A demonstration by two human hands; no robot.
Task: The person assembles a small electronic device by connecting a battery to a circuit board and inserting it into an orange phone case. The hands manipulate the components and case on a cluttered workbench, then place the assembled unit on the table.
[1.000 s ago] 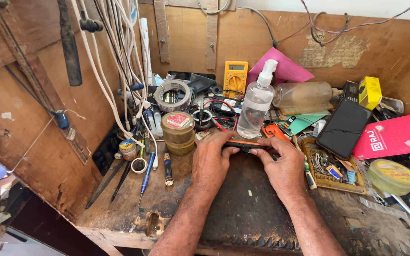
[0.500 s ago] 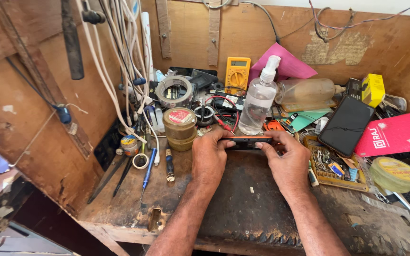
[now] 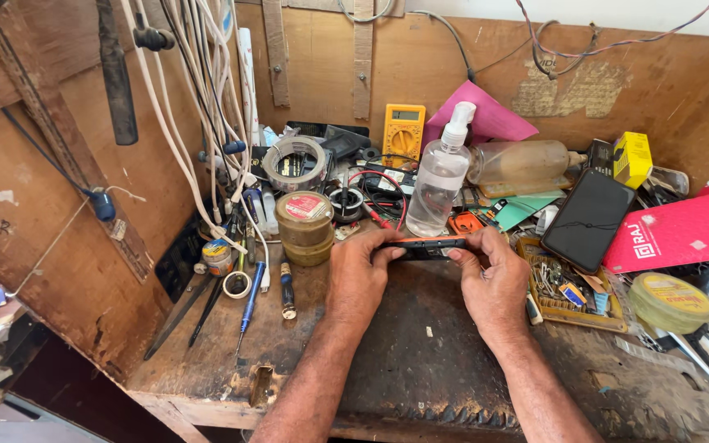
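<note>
1. While both hands pinch it edge-on, the slim black phone [image 3: 425, 244] sits near the middle of the workbench [image 3: 207, 369], slightly toward its back edge; the left hand [image 3: 358, 277] clasps one end, the right hand [image 3: 492, 283] the other.
2. Judging by its thinness, it looks light, stiff, smooth and breakable, best gripped along the long edges.
3. Behind it stands a clear spray bottle [image 3: 441, 182] with a pale label.
4. Toward the right edge lie a magenta flat box [image 3: 683, 232] and a small yellow carton [image 3: 632, 158].
5. Left of the phone stands a stack of round tins [image 3: 304, 226] with a red-labelled lid.
</note>
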